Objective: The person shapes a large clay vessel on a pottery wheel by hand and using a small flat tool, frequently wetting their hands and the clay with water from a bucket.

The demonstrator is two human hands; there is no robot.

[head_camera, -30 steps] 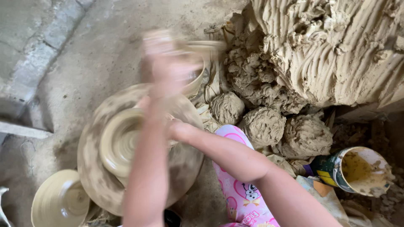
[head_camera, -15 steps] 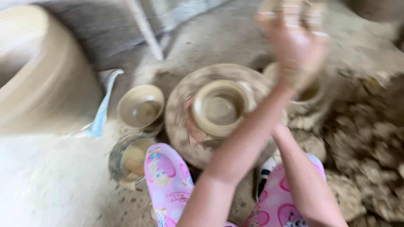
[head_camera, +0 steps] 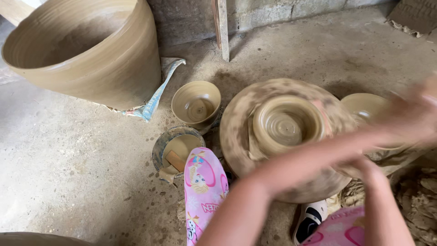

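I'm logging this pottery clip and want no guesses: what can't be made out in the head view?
- Both hands: motion-blurred at the right edge; grip and contents unreadable.
- Bowl at the right: half hidden by the blurred hands.
- Wheel disc: near rim covered by the forearms.
- Big clay vessel: cut off by the top edge.

A large clay vessel (head_camera: pixel 86 50) stands at upper left, a small clay bowl (head_camera: pixel 196 103) beside a muddy bucket (head_camera: pixel 175 152), and a wooden plank (head_camera: pixel 222 28) leans against the wall.

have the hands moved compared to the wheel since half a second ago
Yes. The hands were beyond the wheel then; now they blur at its right, over a bowl.
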